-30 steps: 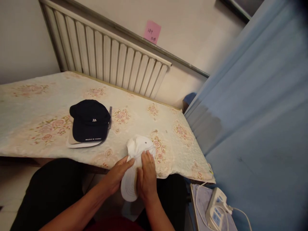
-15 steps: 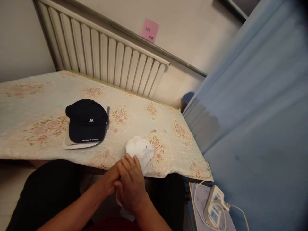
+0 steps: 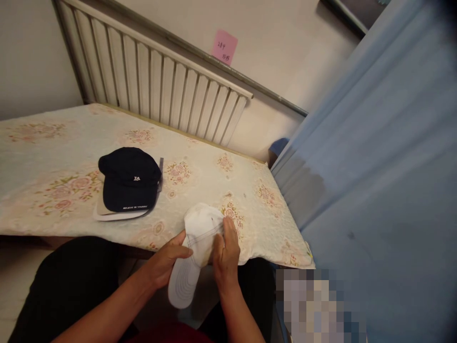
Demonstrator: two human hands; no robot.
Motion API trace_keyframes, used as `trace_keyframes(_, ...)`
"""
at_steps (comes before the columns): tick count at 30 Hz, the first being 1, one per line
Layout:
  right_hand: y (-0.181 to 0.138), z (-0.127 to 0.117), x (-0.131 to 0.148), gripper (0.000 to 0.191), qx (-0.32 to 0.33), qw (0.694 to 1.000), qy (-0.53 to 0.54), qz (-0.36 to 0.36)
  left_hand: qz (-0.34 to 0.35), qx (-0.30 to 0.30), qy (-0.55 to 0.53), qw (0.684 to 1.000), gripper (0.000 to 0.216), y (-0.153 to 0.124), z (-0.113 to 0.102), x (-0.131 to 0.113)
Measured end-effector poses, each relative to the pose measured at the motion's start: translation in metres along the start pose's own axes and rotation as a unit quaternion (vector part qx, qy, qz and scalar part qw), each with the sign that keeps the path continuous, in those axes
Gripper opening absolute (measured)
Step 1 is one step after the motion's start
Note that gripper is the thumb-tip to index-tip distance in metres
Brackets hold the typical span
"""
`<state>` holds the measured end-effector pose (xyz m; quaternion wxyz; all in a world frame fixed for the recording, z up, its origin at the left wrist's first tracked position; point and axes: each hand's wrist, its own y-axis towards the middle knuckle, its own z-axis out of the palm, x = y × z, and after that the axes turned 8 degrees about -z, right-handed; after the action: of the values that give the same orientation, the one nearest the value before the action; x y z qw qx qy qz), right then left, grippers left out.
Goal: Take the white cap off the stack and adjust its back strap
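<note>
A white cap (image 3: 194, 243) lies over the near edge of the table (image 3: 53, 143), its crown on the floral cloth and its brim hanging off toward me. My left hand (image 3: 164, 259) grips the cap at the left side where brim meets crown. My right hand (image 3: 224, 255) presses its fingers, held together, on the crown's right side. To the left, a dark navy cap (image 3: 129, 178) with a small white logo rests on top of a beige cap and a white one (image 3: 117, 214).
A white ribbed radiator (image 3: 160, 81) stands behind the table against the wall, with a pink note (image 3: 224, 46) above it. A blue curtain (image 3: 385, 157) hangs close on the right. My dark-clothed lap (image 3: 67, 281) is under the table's edge.
My hands, stacked over the brim half a second ago, have parted to either side. The white cap's brim shows again and now hangs further off the edge.
</note>
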<state>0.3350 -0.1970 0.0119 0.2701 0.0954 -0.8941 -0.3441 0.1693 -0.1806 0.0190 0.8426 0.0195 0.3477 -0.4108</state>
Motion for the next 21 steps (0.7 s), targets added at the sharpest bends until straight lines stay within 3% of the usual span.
trace_keyframes(3, -0.001, -0.004, 0.028, 0.049, 0.026, 0.991, 0.024, -0.129, -0.006, -0.014, 0.006, 1.000, 0.080, 0.000, 0.001, 0.002)
trace_keyframes(5, -0.002, -0.002, 0.046, 0.050, 0.070, 0.972, 0.032, -0.223, 0.014, -0.034, 0.016, 0.999, 0.063, -0.002, 0.000, 0.005)
trace_keyframes(7, -0.002, 0.003, 0.056, 0.048, 0.109, 0.957, 0.024, -0.267, 0.050, -0.054, 0.027, 0.997, 0.045, -0.005, -0.003, 0.006)
trace_keyframes(9, -0.001, 0.009, 0.054, 0.047, 0.116, 0.957, 0.004, -0.267, 0.046, -0.056, 0.024, 0.997, 0.047, -0.007, -0.006, 0.006)
trace_keyframes(14, 0.004, 0.012, 0.023, 0.046, 0.080, 0.980, -0.036, -0.181, -0.016, -0.009, 0.003, 1.000, 0.086, -0.008, -0.005, 0.003)
trace_keyframes(18, 0.002, 0.007, 0.015, 0.044, 0.060, 0.990, -0.050, -0.114, -0.009, 0.002, -0.007, 1.000, 0.087, -0.005, -0.004, 0.001)
trace_keyframes(21, -0.004, 0.008, 0.028, 0.048, 0.052, 0.986, -0.048, -0.154, -0.005, 0.010, -0.036, 0.999, 0.085, -0.003, -0.006, -0.001)
